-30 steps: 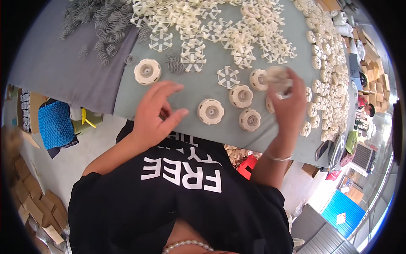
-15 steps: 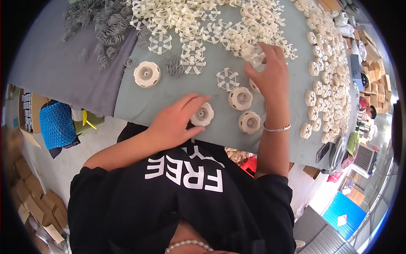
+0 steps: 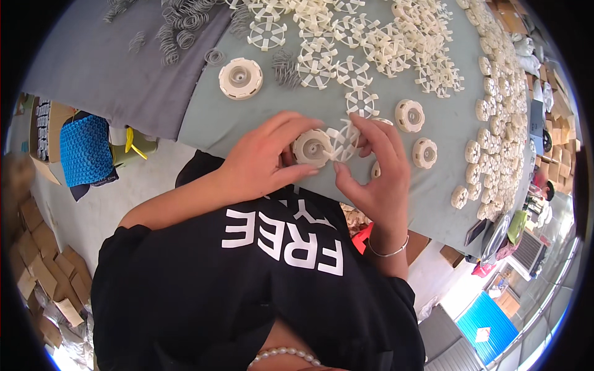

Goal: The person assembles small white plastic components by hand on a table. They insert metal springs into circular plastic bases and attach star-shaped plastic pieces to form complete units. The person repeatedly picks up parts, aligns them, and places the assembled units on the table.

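My left hand (image 3: 267, 149) is closed around a round cream plastic housing (image 3: 311, 148) with a clear cup-like centre, holding it by the rim above the table's near edge. Close against its right side, my right hand (image 3: 380, 166) pinches a white spoked plastic ring (image 3: 344, 141), tilted nearly on edge. The ring's near edge meets the housing; whether it is seated in it cannot be seen. Two similar housings, one upper (image 3: 409, 115) and one lower (image 3: 425, 153), lie right of my right hand, and others are partly hidden behind its fingers.
Another housing (image 3: 240, 78) sits at the left on the grey-green cloth. Heaped spoked rings (image 3: 396, 46) cover the far side, with loose wire springs (image 3: 286, 68) nearby and more coiled springs (image 3: 185, 21) at far left. Rows of round cream pieces (image 3: 492, 133) line the right side.
My right hand has come back from the heap toward my body, bringing a spoked ring to the housing. My left hand now grips the housing more closely. The whole view has shifted.
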Demonstrator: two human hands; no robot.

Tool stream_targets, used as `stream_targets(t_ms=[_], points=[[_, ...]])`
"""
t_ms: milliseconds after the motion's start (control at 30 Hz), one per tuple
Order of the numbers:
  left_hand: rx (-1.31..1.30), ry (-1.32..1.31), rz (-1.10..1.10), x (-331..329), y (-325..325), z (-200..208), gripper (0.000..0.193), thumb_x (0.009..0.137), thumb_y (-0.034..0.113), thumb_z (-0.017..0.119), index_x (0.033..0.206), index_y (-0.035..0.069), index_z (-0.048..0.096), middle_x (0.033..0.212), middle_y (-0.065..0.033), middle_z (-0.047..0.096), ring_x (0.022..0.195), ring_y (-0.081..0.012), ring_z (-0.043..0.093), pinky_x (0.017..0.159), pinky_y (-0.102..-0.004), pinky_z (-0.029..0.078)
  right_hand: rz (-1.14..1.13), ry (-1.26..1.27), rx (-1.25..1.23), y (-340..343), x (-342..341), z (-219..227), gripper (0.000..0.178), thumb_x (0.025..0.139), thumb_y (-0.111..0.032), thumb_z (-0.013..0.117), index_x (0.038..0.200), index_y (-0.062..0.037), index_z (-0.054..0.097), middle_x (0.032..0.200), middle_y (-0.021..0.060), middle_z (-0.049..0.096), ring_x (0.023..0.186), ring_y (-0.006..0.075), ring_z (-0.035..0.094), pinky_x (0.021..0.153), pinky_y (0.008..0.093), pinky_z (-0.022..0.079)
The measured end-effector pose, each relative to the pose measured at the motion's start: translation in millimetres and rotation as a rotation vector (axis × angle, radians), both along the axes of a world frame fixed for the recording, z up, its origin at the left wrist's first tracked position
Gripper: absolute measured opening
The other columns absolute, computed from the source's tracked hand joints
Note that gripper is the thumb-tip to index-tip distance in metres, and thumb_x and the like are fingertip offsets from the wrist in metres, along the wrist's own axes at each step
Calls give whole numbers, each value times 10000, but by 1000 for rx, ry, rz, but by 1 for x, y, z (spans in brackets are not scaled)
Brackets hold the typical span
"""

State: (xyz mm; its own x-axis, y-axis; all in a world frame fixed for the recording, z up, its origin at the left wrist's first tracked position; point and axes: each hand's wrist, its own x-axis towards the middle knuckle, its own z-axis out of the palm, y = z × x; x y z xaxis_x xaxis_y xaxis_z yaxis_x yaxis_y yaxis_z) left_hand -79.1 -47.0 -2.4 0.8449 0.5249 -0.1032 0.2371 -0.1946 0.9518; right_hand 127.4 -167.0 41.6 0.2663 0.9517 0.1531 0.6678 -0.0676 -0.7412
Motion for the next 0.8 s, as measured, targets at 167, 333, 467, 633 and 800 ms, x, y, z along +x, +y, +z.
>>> stream_targets(t_ms=[167, 333, 467, 633, 800], points=[[124, -23, 6, 4, -3, -7, 466, 902, 107, 805, 1350, 118, 676, 1388, -71, 572, 720, -110, 662, 675, -273, 563, -60, 38, 19, -10, 1, -11, 676, 690, -34, 807, 1352, -44, 673, 1124, 101, 660, 898, 197, 637, 777, 324, 558], [39, -5, 11, 3, -2, -6, 425, 920, 165, 795, 1320, 105, 662, 1321, -87, 585, 742, -170, 682, 721, -320, 568, -41, 46, -50, -18, -1, -10, 628, 698, -26, 806, 1312, -28, 676, 1128, 107, 657, 900, 204, 636, 781, 331, 557], [-86, -37, 45, 1, 0, 2, 438, 967, 96, 736, 1385, 43, 619, 1341, -85, 576, 756, -110, 635, 692, -260, 534, 8, 72, -70, -17, -13, -7, 573, 717, -34, 815, 1272, -14, 677, 1158, 123, 645, 923, 234, 648, 799, 356, 561], [-88, -51, 42, -3, 3, -5, 436, 990, 57, 679, 1414, 13, 586, 1330, -103, 572, 762, -110, 635, 692, -259, 527, 25, 3, -83, -7, -32, -13, 570, 748, -58, 833, 1289, -7, 662, 1199, 150, 633, 972, 308, 669, 845, 397, 564], [-62, -57, 67, -2, 1, -13, 452, 978, 11, 663, 1422, 12, 579, 1348, -107, 567, 743, -106, 631, 675, -243, 523, 30, -126, -119, -8, -35, -20, 577, 764, -80, 845, 1303, -5, 654, 1221, 164, 634, 1011, 328, 675, 869, 407, 560]])
